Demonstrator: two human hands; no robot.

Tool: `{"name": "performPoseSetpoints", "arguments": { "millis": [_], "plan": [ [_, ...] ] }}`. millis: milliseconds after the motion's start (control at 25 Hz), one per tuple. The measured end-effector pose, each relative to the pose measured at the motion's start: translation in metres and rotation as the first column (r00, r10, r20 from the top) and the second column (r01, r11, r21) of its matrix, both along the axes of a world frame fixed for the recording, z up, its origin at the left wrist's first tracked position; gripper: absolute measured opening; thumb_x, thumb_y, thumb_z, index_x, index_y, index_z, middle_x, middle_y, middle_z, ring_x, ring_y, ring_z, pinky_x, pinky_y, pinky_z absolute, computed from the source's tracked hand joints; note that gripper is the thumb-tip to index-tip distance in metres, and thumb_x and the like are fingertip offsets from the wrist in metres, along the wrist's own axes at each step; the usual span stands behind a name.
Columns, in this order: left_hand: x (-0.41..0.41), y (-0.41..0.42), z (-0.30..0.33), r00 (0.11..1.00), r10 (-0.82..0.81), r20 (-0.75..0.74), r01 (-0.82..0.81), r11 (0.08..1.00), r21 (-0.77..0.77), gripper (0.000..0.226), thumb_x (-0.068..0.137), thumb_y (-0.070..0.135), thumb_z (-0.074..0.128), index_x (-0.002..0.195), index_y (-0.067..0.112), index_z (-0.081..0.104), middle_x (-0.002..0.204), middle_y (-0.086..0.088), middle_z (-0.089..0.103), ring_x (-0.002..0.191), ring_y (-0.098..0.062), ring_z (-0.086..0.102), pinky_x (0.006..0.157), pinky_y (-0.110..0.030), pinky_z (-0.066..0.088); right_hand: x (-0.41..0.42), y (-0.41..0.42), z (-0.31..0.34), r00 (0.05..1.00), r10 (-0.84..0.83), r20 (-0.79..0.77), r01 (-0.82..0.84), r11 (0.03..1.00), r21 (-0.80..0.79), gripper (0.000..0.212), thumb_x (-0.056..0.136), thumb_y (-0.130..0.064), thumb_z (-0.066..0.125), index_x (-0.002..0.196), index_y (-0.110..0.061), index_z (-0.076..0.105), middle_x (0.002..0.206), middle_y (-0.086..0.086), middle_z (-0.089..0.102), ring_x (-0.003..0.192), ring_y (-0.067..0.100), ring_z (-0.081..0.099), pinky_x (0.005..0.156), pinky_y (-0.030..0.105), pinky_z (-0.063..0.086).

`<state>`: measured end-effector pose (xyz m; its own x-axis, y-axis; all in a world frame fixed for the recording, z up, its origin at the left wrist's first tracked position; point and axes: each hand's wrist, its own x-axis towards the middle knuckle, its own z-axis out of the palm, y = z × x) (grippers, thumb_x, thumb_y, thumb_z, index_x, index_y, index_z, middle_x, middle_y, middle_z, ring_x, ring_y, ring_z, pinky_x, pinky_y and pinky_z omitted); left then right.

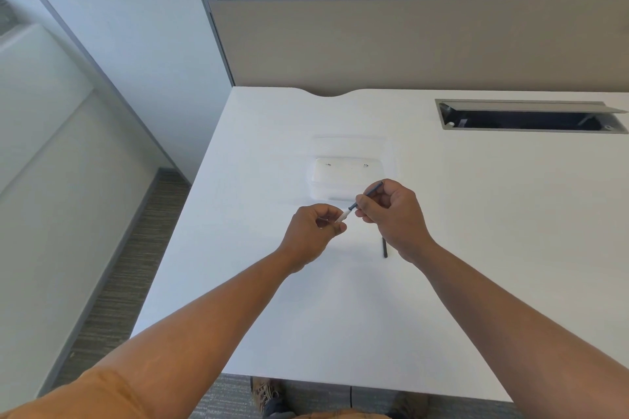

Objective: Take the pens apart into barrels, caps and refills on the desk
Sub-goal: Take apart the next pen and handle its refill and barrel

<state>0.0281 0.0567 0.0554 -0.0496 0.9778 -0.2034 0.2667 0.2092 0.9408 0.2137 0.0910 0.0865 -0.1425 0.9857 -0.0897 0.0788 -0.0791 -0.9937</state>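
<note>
At frame centre, your left hand (315,224) pinches the pen's (357,202) white end while your right hand (391,211) grips its dark end. A clear box (343,177) sits just behind; a dark piece (385,248) lies under your right wrist. No writing is legible.

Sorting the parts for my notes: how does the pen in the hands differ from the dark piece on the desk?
The pen is held in the air, slanted, by both hands; the dark piece lies on the desk, untouched. The pen is white at one end and dark at the other; the piece is all dark. Both are thin.
</note>
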Motion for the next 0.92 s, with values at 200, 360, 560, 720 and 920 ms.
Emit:
{"name": "performPoseSetpoints", "arguments": {
  "millis": [200, 360, 560, 720, 920],
  "plan": [
    [0.002, 0.0, 0.002, 1.0, -0.014, 0.01, 0.014, 1.0, 0.011, 0.008, 0.086, 0.016, 0.079, 0.094, 0.019, 0.077, 0.091, 0.003, 0.076, 0.076, -0.002, 0.064, 0.065, -0.01, 0.05, 0.001, -0.003, 0.0, 0.994, 0.095, 0.056, -0.097, 0.995, 0.035, 0.006, 0.083, -0.017, 0.078, 0.086, -0.018, 0.073, 0.073, 0.001, 0.075, 0.071, 0.015, 0.07, 0.069, 0.024, 0.054],
    [0.002, -0.001, 0.003, 0.999, -0.014, 0.037, 0.015, 1.0, -0.019, 0.007, 0.087, 0.017, 0.078, 0.094, 0.019, 0.076, 0.086, 0.007, 0.073, 0.068, 0.002, 0.061, 0.054, -0.009, 0.044, 0.002, -0.005, 0.0, 0.987, 0.133, 0.088, -0.137, 0.99, 0.042, 0.014, 0.081, -0.012, 0.081, 0.094, -0.015, 0.075, 0.073, -0.005, 0.075, 0.069, 0.01, 0.067, 0.072, 0.026, 0.056],
    [0.0, 0.0, 0.003, 0.999, -0.009, 0.046, 0.009, 1.0, -0.012, 0.009, 0.088, 0.018, 0.077, 0.093, 0.025, 0.077, 0.084, 0.013, 0.073, 0.069, -0.001, 0.059, 0.056, -0.012, 0.045, 0.004, -0.007, -0.003, 0.988, 0.111, 0.111, -0.112, 0.994, -0.001, 0.019, 0.082, -0.012, 0.083, 0.099, -0.014, 0.075, 0.081, 0.007, 0.076, 0.072, 0.015, 0.068, 0.077, 0.037, 0.058],
    [-0.001, 0.001, 0.001, 0.999, -0.003, 0.052, 0.004, 1.0, -0.014, 0.008, 0.088, 0.02, 0.077, 0.095, 0.024, 0.078, 0.095, 0.007, 0.075, 0.079, -0.005, 0.063, 0.061, -0.022, 0.047, 0.006, -0.007, -0.009, 0.987, 0.085, 0.138, -0.082, 0.996, -0.031, 0.016, 0.082, -0.013, 0.08, 0.097, -0.016, 0.074, 0.08, 0.002, 0.075, 0.071, 0.014, 0.069, 0.071, 0.043, 0.059],
    [-0.002, 0.0, 0.001, 0.999, 0.011, 0.037, -0.01, 1.0, -0.015, 0.008, 0.089, 0.02, 0.075, 0.095, 0.025, 0.077, 0.098, 0.012, 0.076, 0.085, -0.005, 0.065, 0.063, -0.024, 0.048, 0.017, -0.004, -0.028, 0.959, 0.006, 0.283, 0.016, 0.997, -0.076, 0.009, 0.084, -0.019, 0.077, 0.091, -0.023, 0.073, 0.082, 0.007, 0.075, 0.069, 0.015, 0.068, 0.062, 0.053, 0.059]
  ]
}}
